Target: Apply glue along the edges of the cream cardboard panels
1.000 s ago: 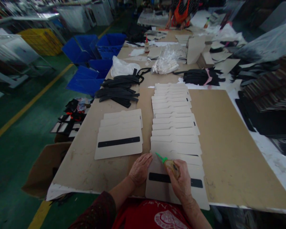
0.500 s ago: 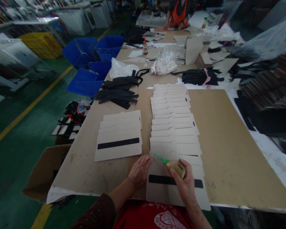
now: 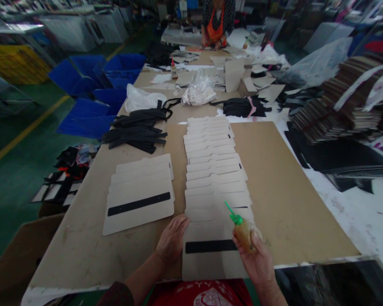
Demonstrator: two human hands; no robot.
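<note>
My right hand (image 3: 258, 259) grips a small glue bottle (image 3: 242, 231) with a green nozzle, held tilted above the right end of the nearest card. That beige card (image 3: 210, 259) bears a black strip (image 3: 209, 246) across its middle. My left hand (image 3: 172, 240) lies on the card's left edge, its fingers curled down over it. A long overlapping row of beige cards (image 3: 212, 165) runs away from the nearest one. A shorter stack of beige cards (image 3: 140, 191), its top one with a black strip, lies to the left.
A brown board (image 3: 284, 191) covers the table. Black straps (image 3: 137, 129) lie at the far left, clear bags (image 3: 199, 89) behind them, dark stacks (image 3: 332, 114) to the right. Blue bins (image 3: 92, 85) and a cardboard box (image 3: 12, 250) stand on the green floor. Another person (image 3: 217, 21) works at the far end.
My right hand has carried the glue bottle rightward, off the black strip to the card's right end. The camera view has shifted to the right. My left hand stays on the card's edge.
</note>
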